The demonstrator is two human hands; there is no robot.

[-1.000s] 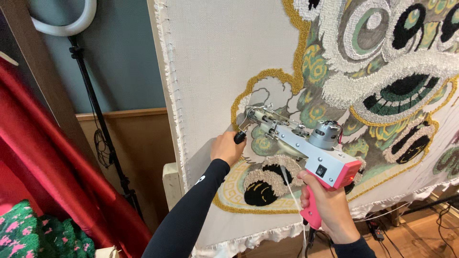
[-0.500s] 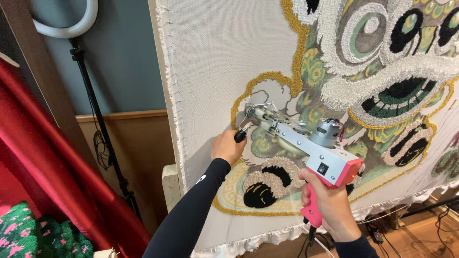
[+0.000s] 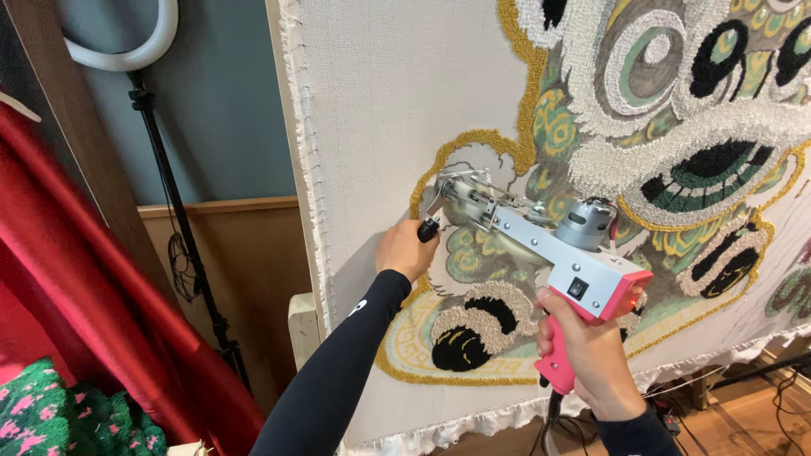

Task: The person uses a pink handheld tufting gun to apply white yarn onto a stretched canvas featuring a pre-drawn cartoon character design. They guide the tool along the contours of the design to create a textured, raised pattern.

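Tufting gun (image 3: 541,245) lies with its long axis slanting up-left, needle end pressed against the stretched cloth (image 3: 380,101). Your right hand (image 3: 591,359) wraps its fingers tight around the pink grip below; your left hand (image 3: 407,251) closes on the black front handle beside the nose.

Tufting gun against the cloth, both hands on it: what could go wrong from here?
1. The left hand grips the front handle close to the tufting gun tip; a slip could bring fingers near the needle.
2. The tip works beside the finished yellow outline; drifting could spoil it.
3. The power cord hangs below the right hand and might snag.
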